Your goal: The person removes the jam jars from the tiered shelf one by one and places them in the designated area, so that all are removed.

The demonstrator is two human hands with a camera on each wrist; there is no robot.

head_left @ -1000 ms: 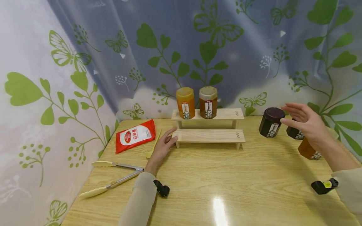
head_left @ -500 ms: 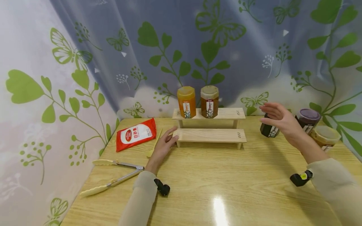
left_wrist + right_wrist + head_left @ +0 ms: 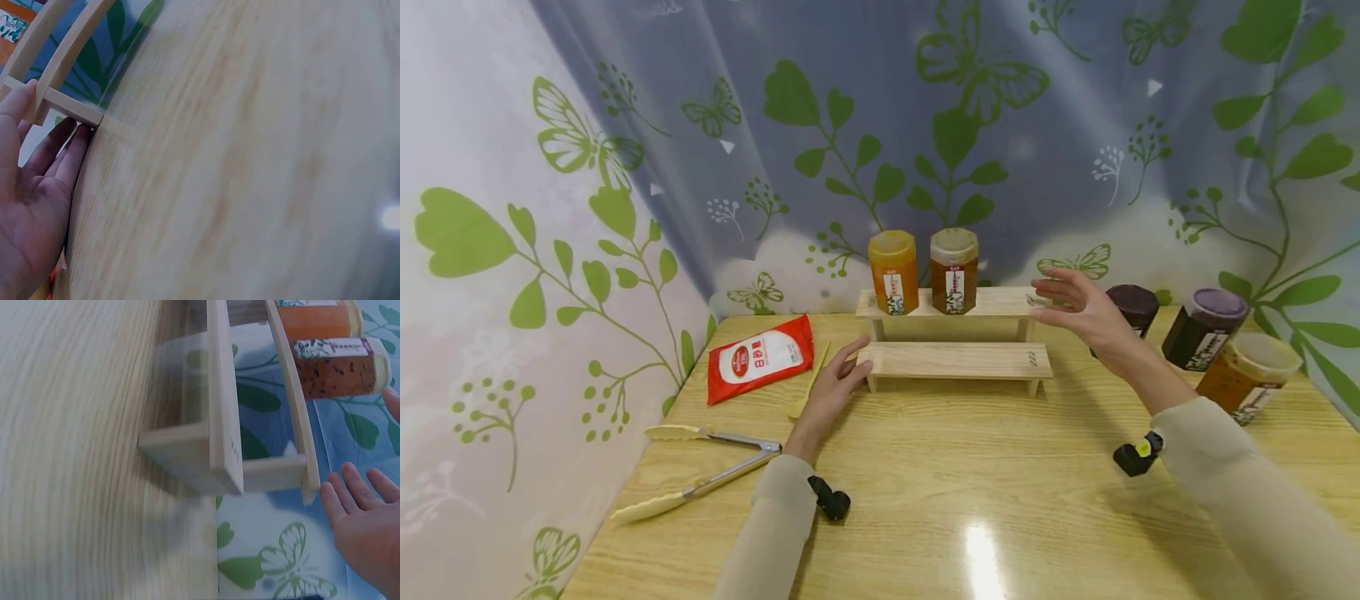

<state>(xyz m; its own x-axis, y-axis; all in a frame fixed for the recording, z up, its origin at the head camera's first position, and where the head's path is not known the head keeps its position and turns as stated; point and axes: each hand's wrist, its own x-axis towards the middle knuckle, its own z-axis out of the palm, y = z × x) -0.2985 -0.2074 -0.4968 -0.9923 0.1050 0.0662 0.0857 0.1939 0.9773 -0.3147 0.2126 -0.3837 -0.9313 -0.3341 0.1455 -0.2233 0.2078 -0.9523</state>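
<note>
A two-step wooden rack (image 3: 955, 360) stands at the back of the table. An orange jar with a yellow lid (image 3: 894, 275) and a brown-amber jar with a pale lid (image 3: 954, 273) stand on its upper step. At the left end of the lower step, my left hand (image 3: 831, 393) holds the rack with thumb and fingers. My right hand (image 3: 1090, 312) hovers by the right end of the upper step, fingers extended, holding nothing. In the right wrist view its fingertips come close to that end; contact cannot be told. Behind this hand a dark jar (image 3: 1133, 304) is partly hidden.
A dark jar with a purple lid (image 3: 1208, 332) and an amber jar with a cream lid (image 3: 1251, 379) stand at the right. At left lie a red-and-white sugar packet (image 3: 762, 358), a thin yellow utensil (image 3: 809, 387) and tongs (image 3: 715, 467). A patterned curtain (image 3: 1030, 167) hangs behind.
My right hand has moved left, from in front of the jars on the right to the rack's right end, uncovering two of those jars. My left hand stays at the rack.
</note>
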